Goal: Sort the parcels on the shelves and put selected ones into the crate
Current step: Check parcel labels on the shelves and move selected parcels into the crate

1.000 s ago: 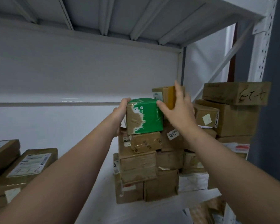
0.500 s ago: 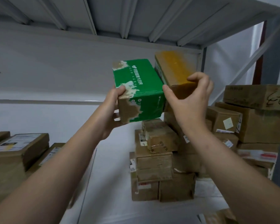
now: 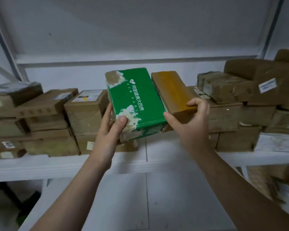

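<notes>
I hold two parcels side by side in front of the white shelf (image 3: 40, 165). My left hand (image 3: 109, 130) grips the near left corner of a green box (image 3: 137, 99) with white lettering and torn tape patches, thumb on top. A brown box with a yellow-taped top (image 3: 171, 90) sits to its right, and my right hand (image 3: 193, 124) grips its near end, fingers curled over the top edge. Both boxes are lifted clear of the shelf and tilt away from me. No crate shows in this view.
Stacks of brown cardboard parcels (image 3: 45, 120) fill the shelf on the left, and more brown parcels (image 3: 240, 100) are piled on the right. A bare strip of shelf lies between them under my hands. A lower shelf level (image 3: 145, 202) shows below.
Both hands have lifted the green and yellow-topped boxes off the right-hand stack and carried them leftward and nearer. The view has swung left and down, showing the whole shelf row.
</notes>
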Demonstrator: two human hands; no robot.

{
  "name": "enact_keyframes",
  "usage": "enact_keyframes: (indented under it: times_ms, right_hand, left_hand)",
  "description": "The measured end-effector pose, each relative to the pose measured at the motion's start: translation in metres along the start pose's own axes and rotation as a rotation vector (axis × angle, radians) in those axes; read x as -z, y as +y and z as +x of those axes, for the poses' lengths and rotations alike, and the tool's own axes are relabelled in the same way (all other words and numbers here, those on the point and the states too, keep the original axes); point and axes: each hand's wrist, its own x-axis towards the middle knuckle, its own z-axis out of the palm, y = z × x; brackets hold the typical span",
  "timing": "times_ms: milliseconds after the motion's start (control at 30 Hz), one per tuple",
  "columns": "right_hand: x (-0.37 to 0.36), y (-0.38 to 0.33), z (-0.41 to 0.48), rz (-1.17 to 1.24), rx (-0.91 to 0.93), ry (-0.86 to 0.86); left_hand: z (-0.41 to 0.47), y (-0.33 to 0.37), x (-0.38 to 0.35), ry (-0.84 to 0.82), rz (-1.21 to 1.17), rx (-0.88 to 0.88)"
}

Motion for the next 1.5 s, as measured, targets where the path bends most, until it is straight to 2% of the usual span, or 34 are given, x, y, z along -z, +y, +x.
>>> enact_keyframes:
  times_ms: [100,233,400,500,567,600,667,700,767,833,933,1067,1200,1267,1300,1400,1433,1500]
  right_hand:
    - [-0.001,0.015,-0.022,0.020,-0.095,-0.016]
    - [0.000,0.043,-0.043,-0.227,-0.199,0.005]
    - [-0.001,0.074,-0.063,-0.428,-0.274,-0.083]
    - [0.002,0.067,-0.059,-0.529,-0.284,-0.122]
    - [0.005,0.055,-0.058,-0.570,-0.222,-0.082]
    - [0.007,0.047,-0.059,-0.520,-0.184,-0.050]
    - [0.011,0.030,-0.062,-0.236,-0.186,-0.045]
    - [0.014,0.019,-0.061,-0.030,-0.258,-0.075]
    - [0.022,-0.003,-0.055,0.428,-0.532,-0.132]
    - [0.033,-0.014,-0.042,0.657,-0.737,-0.208]
    - [0.041,-0.020,-0.029,0.664,-0.811,-0.342]
    - [0.044,-0.020,-0.026,0.561,-0.850,-0.450]
    - [0.053,-0.012,-0.024,0.441,-0.852,-0.498]
    - [0.051,-0.006,-0.030,0.470,-0.819,-0.461]
    - [0.049,0.000,-0.033,0.499,-0.788,-0.430]
    - [0.046,0.012,-0.037,0.558,-0.686,-0.407]
    - [0.046,0.015,-0.036,0.538,-0.639,-0.426]
    - [0.048,0.018,-0.033,0.455,-0.531,-0.507]
  left_hand:
    - [-0.016,-0.016,0.014,0.007,0.018,-0.015]
    - [-0.026,-0.029,0.027,0.004,-0.033,-0.024]
    - [-0.033,-0.042,0.034,-0.028,0.025,-0.037]
    - [-0.034,-0.047,0.033,-0.024,0.102,-0.082]
    - [-0.035,-0.047,0.028,0.005,0.178,-0.110]
    - [-0.037,-0.046,0.025,0.021,0.235,-0.137]
    - [-0.040,-0.043,0.017,0.046,0.378,-0.207]
    - [-0.040,-0.041,0.013,0.047,0.466,-0.254]
    - [-0.041,-0.038,0.007,0.024,0.656,-0.382]
    - [-0.041,-0.039,0.002,-0.024,0.856,-0.554]
    - [-0.041,-0.044,-0.003,-0.073,1.061,-0.768]
    - [-0.044,-0.048,-0.003,-0.052,1.266,-1.037]
    - [-0.043,-0.057,0.009,-0.066,1.376,-1.169]
    - [-0.043,-0.058,0.013,-0.137,1.328,-1.117]
    - [-0.046,-0.055,0.013,-0.175,1.240,-1.015]
    - [-0.053,-0.034,0.006,-0.158,0.757,-0.498]
    - [-0.052,-0.028,0.005,-0.113,0.659,-0.388]
    - [-0.046,-0.016,0.005,-0.057,0.638,-0.249]
